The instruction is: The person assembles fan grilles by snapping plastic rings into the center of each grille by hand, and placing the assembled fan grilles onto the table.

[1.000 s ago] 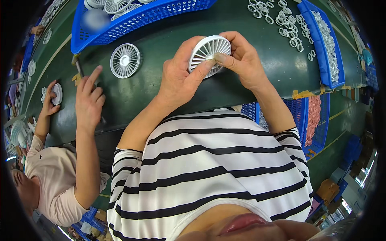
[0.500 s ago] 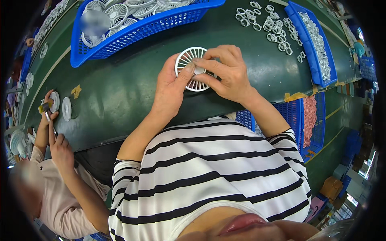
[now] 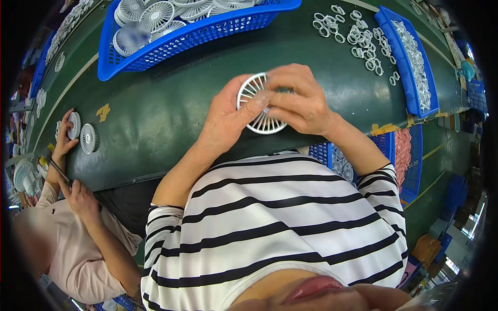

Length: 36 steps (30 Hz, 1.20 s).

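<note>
Above the near edge of the table I hold a white round fan grille (image 3: pixel 263 124) with thin spokes. My left hand (image 3: pixel 231 114) is closed on its left rim, the thumb pressed near the hub. Curled over the grille's right side and centre is my right hand (image 3: pixel 301 101); its fingers are slightly smeared by motion. They hide the hub and much of the right rim. Whether a small part sits between those fingers cannot be made out.
A blue basket (image 3: pixel 171 54) of white grilles stands at the far side. Several loose white rings (image 3: pixel 363 44) lie by a blue tray (image 3: pixel 400 67) at right. At left a co-worker's hand touches a white disc (image 3: pixel 74 126) beside another disc (image 3: pixel 88 138); a blue crate (image 3: pixel 415 160) holds pink parts.
Both my hands and the grille have shifted slightly right and nearer. My right fingers have moved over the hub. The co-worker's hammer-like tool has swung back from the disc.
</note>
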### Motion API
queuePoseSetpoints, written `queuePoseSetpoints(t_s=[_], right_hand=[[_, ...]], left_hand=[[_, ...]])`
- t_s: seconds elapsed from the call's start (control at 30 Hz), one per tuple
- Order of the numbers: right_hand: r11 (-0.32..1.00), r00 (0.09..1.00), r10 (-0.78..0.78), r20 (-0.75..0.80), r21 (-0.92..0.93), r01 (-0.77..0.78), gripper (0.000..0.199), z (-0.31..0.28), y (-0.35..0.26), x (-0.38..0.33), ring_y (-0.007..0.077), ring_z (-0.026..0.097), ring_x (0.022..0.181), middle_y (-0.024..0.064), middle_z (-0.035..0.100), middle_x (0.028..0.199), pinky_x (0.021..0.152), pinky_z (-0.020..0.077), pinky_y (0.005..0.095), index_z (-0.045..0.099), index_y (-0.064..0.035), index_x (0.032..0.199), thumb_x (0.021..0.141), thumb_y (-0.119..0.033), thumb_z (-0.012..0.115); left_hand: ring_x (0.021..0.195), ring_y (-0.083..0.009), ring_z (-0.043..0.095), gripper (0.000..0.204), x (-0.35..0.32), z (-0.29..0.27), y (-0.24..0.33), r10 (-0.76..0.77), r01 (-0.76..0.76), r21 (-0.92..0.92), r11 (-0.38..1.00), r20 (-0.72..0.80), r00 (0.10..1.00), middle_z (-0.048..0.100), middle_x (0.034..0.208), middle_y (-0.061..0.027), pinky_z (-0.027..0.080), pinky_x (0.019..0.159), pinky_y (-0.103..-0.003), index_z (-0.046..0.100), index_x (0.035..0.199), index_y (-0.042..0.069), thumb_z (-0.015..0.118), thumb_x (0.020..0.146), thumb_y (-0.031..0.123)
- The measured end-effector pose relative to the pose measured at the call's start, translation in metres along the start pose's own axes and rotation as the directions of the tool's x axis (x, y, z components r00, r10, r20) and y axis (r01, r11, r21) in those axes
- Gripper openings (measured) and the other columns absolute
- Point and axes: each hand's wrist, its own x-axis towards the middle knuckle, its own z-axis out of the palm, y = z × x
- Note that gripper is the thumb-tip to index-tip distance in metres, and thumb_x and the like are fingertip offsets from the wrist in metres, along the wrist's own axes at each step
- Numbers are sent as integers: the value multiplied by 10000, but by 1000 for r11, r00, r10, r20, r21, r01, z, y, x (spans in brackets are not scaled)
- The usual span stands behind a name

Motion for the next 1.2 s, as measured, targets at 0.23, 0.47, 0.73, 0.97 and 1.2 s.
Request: queuePoseSetpoints(t_s=[0.23,0.47,0.73,0.97,1.2], right_hand=[[722,868,497,-2,555,-413,373,9,1,5,167,532,1055,79,574,1095,906,436,305,515,-34,1255,902,-134,584],[336,665,701,258,702,-628,305,13,3,1,72,569,822,27,607,912,729,492,235,520,-6,1101,894,-197,637],[705,746,658,109,261,-660,398,-2,39,6,171,610,771,102,617,913,696,499,297,562,-1,1095,849,-295,672],[447,715,666,-212,-654,-610,246,-53,129,-29,362,600,832,178,596,994,702,492,433,605,-31,921,865,-270,607],[644,763,646,-40,-508,-572,223,-41,96,-12,366,626,742,177,620,793,661,497,458,591,-10,819,888,-219,556]], left_hand=[[923,-104,599,384,6,3,-4,321,-286,261,922,-106,941,635,1037,-64,487,809,-256,476,1221,20,624,896,164],[840,-164,658,380,7,3,-12,418,-329,483,812,-87,904,666,968,-103,519,720,-279,481,1213,33,625,886,163],[848,-232,669,379,-10,-15,-7,583,-264,778,571,-158,797,651,1001,-158,516,739,-315,521,1212,77,640,852,86],[1062,-322,583,341,-39,-95,-2,617,307,936,175,-347,706,625,1091,-173,470,874,-390,545,1212,74,591,876,105],[1026,-331,603,229,-18,-75,35,833,-66,996,56,-11,554,640,1061,-167,476,871,-375,641,1020,11,648,791,9]])
